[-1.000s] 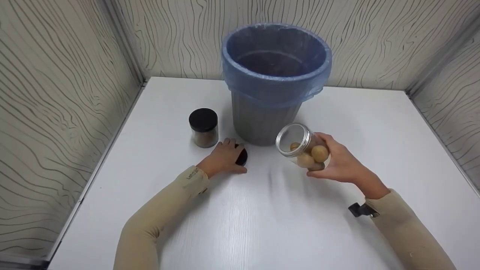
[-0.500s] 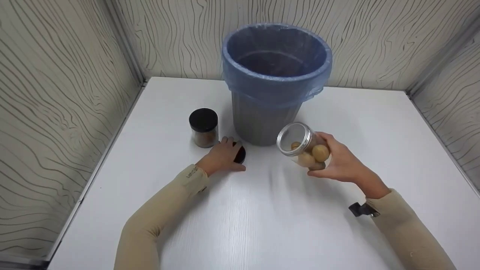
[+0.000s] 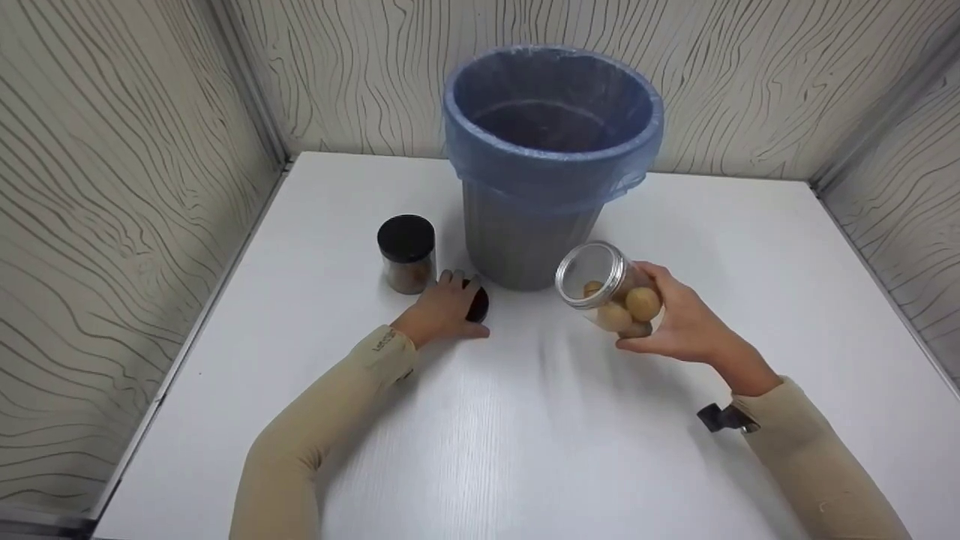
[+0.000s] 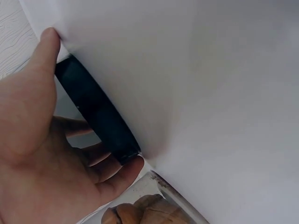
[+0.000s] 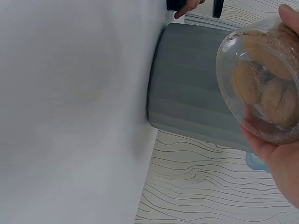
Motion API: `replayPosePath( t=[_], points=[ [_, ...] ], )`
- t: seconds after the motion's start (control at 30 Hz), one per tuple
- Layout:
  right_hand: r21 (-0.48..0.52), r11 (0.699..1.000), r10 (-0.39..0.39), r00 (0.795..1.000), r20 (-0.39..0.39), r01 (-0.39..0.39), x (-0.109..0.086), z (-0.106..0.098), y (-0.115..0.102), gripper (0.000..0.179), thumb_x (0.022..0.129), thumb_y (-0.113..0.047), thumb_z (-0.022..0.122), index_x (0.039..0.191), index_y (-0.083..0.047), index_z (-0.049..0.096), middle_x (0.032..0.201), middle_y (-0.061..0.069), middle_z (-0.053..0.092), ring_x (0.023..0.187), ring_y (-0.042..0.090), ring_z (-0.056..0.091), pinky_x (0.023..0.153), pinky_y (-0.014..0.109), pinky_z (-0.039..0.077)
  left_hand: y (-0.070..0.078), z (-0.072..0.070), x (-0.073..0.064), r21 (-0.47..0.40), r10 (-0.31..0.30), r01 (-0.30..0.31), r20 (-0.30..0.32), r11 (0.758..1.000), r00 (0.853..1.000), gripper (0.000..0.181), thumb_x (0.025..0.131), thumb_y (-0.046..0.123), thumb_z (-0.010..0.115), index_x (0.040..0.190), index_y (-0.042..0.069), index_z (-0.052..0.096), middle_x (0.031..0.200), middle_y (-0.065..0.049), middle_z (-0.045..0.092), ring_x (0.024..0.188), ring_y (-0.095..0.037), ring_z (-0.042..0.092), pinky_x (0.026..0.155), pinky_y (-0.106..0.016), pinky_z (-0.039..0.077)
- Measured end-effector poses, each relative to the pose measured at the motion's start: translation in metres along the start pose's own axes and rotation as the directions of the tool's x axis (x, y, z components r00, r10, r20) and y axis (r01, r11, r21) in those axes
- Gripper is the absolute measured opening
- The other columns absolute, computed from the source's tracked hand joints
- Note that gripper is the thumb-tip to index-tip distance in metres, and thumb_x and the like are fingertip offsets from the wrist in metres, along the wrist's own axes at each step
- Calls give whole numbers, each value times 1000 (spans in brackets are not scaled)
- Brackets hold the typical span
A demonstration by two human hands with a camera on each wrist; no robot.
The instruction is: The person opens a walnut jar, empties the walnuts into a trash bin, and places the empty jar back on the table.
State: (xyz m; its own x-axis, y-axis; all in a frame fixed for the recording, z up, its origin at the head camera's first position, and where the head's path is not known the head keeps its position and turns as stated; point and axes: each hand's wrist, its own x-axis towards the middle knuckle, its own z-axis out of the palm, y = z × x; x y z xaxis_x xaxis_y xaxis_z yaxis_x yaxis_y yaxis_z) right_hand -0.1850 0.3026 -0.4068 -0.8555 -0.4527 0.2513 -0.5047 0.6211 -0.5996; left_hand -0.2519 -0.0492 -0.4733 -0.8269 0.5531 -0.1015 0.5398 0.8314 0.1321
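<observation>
My right hand point(image 3: 679, 319) holds a clear, lidless plastic jar point(image 3: 589, 276), tilted with its mouth toward the left, above the table in front of the bin. Several walnuts point(image 3: 643, 304) lie inside; in the right wrist view walnuts point(image 5: 275, 98) show through the jar's base point(image 5: 229, 100). Over on the left, my left hand point(image 3: 442, 309) has its thumb and fingers around the edge of a black lid point(image 3: 478, 301) at the tabletop. The left wrist view shows that lid point(image 4: 96, 109) edge-on between thumb and fingertips. Just behind this hand stands another jar point(image 3: 409, 274), upright, with a black lid on.
A grey bin point(image 3: 525, 240) lined with a blue bag point(image 3: 555, 176) stands at the back middle of the white table point(image 3: 465, 450). Wood-patterned panels point(image 3: 360, 75) enclose the table at the back and sides.
My left hand and the black lid have shifted slightly away from me and to the left. The right hand and its jar have risen very slightly in view.
</observation>
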Motion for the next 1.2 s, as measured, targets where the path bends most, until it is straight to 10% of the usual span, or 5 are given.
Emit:
replayPosePath(
  t=[0.4,0.53,0.7,0.93,1.2],
  points=[
    [-15,1000,-14,1000,-7,14,1,-2,0,102,60,-29,91,140,-3,32,133,7,47,116,20,48,95,33,41,2,-5,1,-2,-13,13,30,1000,999,95,81,65,57,147,3,30,141,-23,35,127,-35,33,100,-47,34],
    [-20,1000,-21,1000,-10,21,1,-2,0,102,60,-28,91,140,-3,32,133,8,47,116,20,48,93,44,42,5,-15,2,-4,-5,4,-42,1000,999,87,84,64,55,141,1,39,138,-21,40,124,-35,37,97,-48,36],
    [-9,1000,-13,1000,-17,13,0,-3,0,102,60,-27,91,140,-4,33,132,6,48,115,18,49,94,26,40,5,-31,2,-15,19,-22,-184,1000,983,75,86,59,57,130,-1,46,130,-22,47,117,-37,44,92,-50,40],
    [-4,1000,-15,1000,-26,15,-1,-3,2,101,59,-24,91,140,-5,33,131,6,49,113,18,49,91,20,39,-1,-60,0,-216,-83,-2,-381,976,921,77,88,51,58,138,-4,37,140,-24,36,125,-36,37,99,-50,34],
    [1,998,-57,998,-40,57,-1,-5,4,101,58,-18,92,140,-3,33,130,5,50,112,18,50,92,18,38,-5,-97,-3,-511,-246,-57,-506,858,826,88,88,56,53,147,-2,23,148,-18,27,136,-28,26,109,-41,24]
  ],
)
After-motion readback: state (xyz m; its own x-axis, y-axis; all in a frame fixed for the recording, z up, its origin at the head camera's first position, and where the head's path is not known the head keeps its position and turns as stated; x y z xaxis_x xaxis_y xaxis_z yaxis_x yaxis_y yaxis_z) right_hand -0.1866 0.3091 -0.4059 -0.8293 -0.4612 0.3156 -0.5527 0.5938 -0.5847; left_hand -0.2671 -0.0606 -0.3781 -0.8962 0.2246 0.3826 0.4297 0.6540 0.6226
